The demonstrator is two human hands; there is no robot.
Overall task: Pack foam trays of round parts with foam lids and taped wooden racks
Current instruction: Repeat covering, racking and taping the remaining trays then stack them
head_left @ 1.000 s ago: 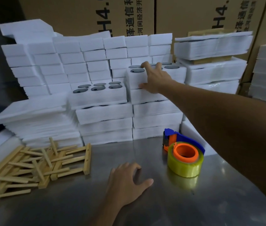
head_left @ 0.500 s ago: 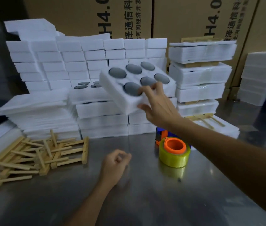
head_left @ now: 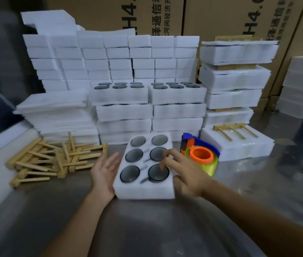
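Note:
A white foam tray (head_left: 143,190) with several dark round parts lies flat on the metal table in front of me. My right hand (head_left: 186,175) grips the tray's right side, fingers over the near-right part and thumb against the edge. My left hand (head_left: 104,169) is flat and open, palm against the tray's left side. A pile of wooden racks (head_left: 54,160) lies at the left. A tape dispenser (head_left: 200,154) with a yellow roll and orange core stands just right of the tray. Thin foam lids (head_left: 54,108) are stacked at the back left.
Two stacks of filled foam trays (head_left: 148,106) stand behind the tray, with a wall of foam blocks (head_left: 110,58) and cardboard boxes (head_left: 147,15) behind. Packed bundles (head_left: 234,78) are piled at the right, one low bundle (head_left: 239,145) with a wooden rack on top.
My right hand lifted the tray off the right stack, carried it down and set it on the table. My left hand opened and moved to the tray's left side.

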